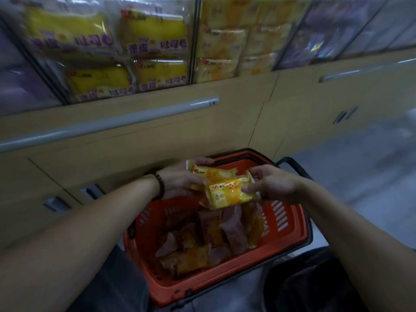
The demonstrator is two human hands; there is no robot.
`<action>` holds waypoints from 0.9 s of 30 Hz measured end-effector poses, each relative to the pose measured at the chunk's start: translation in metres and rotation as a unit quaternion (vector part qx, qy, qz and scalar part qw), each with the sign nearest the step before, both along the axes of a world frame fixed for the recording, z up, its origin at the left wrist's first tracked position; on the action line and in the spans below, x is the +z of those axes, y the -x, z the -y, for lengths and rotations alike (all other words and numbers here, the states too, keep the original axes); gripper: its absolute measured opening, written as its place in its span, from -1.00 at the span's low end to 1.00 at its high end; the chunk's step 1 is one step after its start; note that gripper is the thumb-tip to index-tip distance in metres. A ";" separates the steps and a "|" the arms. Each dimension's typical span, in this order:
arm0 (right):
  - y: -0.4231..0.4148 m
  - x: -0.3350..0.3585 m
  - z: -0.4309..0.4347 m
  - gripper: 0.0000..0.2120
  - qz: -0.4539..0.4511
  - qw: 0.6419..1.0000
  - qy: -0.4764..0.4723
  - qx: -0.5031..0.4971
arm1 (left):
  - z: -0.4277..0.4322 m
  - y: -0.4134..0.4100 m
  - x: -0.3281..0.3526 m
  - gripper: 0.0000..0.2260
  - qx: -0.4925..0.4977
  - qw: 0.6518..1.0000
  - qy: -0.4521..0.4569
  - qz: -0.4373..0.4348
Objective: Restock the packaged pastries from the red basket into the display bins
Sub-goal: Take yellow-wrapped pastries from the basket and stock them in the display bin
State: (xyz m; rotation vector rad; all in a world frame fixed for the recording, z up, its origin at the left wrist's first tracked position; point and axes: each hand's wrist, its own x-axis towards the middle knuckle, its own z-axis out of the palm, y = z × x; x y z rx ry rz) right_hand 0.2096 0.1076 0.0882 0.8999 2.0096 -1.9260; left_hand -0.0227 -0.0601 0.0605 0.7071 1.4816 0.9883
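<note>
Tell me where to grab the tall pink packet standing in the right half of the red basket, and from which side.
Pinch the pink packet by its upper end, coming down from above. It stands nearly on end, leaning, so that end seems free, while neighbouring packets and the basket wall crowd its sides. The left hand and right hand both hold yellow packets.

Glossy plastic wrappers seen on yellow pastry packs [227,194]; red basket [290,235] moulded in smooth plastic; display bins [193,41] fronted by clear, shiny panels.
</note>
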 end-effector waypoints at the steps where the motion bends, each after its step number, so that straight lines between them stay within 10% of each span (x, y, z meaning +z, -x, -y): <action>1: -0.004 0.005 0.005 -0.70 -0.019 1.000 -0.006 -0.012 | 0.004 -0.003 0.006 -0.54 0.006 1.000 -0.015 0.023; 10: -0.043 0.080 0.036 -0.72 -0.206 0.958 -0.064 -0.191 | 0.029 -0.009 0.094 -0.51 0.021 0.979 -0.122 0.160; 21: -0.003 0.231 0.031 -0.73 -0.391 0.838 -0.268 -0.270 | -0.017 -0.024 0.285 -0.41 0.084 0.942 -0.302 -0.122; 27: 0.044 0.301 0.016 -0.42 -0.337 0.702 -0.593 -0.205 | -0.042 0.007 0.368 -0.53 0.110 0.906 -0.355 -0.203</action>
